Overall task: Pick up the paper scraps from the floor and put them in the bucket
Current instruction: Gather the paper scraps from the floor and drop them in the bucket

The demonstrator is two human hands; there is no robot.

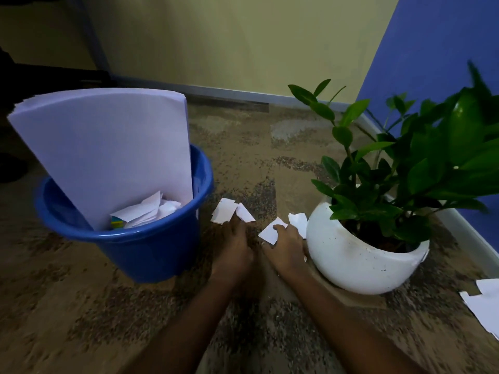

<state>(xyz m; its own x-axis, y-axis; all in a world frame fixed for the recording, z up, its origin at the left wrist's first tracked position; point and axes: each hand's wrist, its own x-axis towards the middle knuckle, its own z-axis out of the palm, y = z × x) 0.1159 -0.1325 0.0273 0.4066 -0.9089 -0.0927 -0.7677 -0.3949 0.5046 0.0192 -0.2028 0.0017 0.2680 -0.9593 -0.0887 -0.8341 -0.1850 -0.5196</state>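
A blue bucket (151, 247) stands on the carpet at the left, with a big stack of white sheets (108, 152) leaning in it and several scraps (145, 211) at its bottom. My left hand (237, 244) reaches to two white scraps (224, 210) on the floor just right of the bucket, fingertips touching them. My right hand (286, 247) is closed on a white scrap (270, 232). Another scrap (298, 221) lies beyond it against the plant pot. More scraps (483, 303) lie at the far right.
A white round pot (351, 260) with a green leafy plant (421, 163) stands right beside my right hand. A yellow wall and a blue wall meet behind it, with a grey skirting board along the floor. Dark furniture stands at the far left.
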